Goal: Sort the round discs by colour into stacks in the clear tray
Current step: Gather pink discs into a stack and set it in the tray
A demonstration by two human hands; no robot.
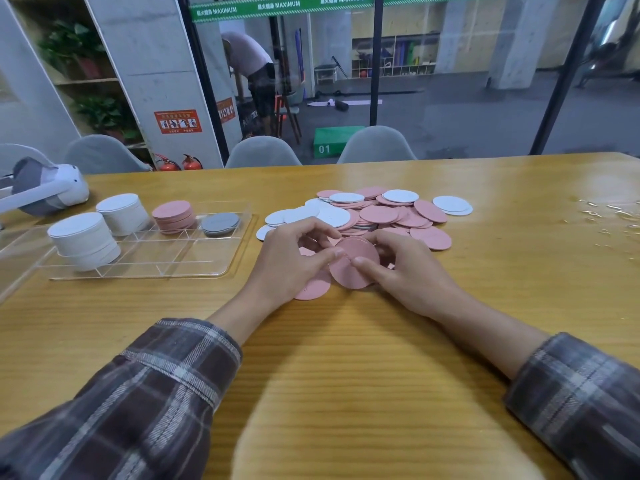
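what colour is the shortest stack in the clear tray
Grey: the shortest stack sits right of the pink stack, clearest in the head view.

The head-worn camera looks forward and down over the table, close above the left hand and right hand.

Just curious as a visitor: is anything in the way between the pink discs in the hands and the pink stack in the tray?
Only the low grey stack, in the tray just right of the pink stack, roughly on the straight line from the held pink discs. Lifting over it should probably clear it.
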